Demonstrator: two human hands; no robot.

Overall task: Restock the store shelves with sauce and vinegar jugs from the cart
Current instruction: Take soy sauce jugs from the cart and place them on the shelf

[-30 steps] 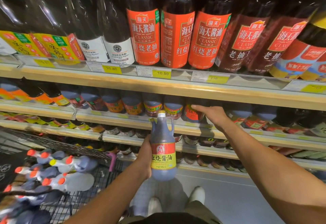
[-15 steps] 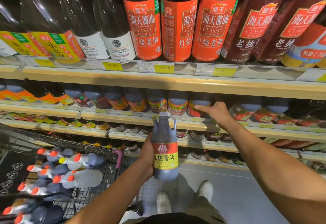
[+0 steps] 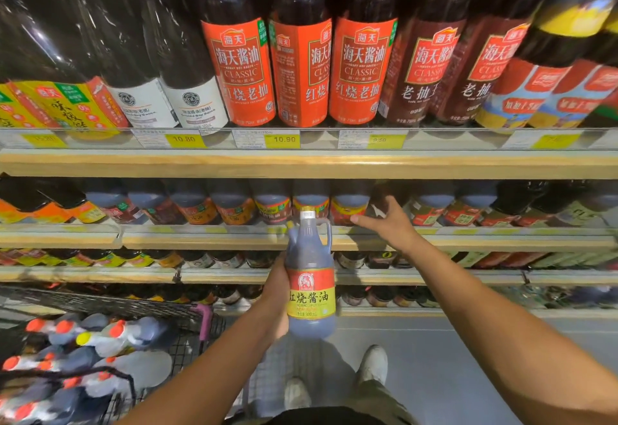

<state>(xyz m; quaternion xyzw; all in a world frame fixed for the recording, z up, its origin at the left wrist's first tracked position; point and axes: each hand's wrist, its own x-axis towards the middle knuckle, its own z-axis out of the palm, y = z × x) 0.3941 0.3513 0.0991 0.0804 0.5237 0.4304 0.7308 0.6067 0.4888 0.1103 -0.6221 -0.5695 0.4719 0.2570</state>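
My left hand (image 3: 277, 294) grips a dark sauce jug (image 3: 311, 277) with a red and yellow label, held upright in front of the second shelf (image 3: 234, 240). My right hand (image 3: 389, 224) reaches into that shelf with fingers spread, touching a red-labelled jug (image 3: 347, 209) in the row there. The wire cart (image 3: 140, 307) at the lower left holds several jugs (image 3: 110, 341) lying on their sides, with orange, red and yellow caps.
The top shelf (image 3: 301, 163) carries tall soy sauce bottles (image 3: 240, 70) with orange and red labels above yellow price tags (image 3: 284, 139). Lower shelves hold more jars and bottles. My white shoes (image 3: 373, 366) stand on the grey floor between cart and shelving.
The view has tilted down slightly and the shelves sit lower in frame. My right hand stays on the second shelf's jugs; my left hand keeps the jug raised in about the same spot.
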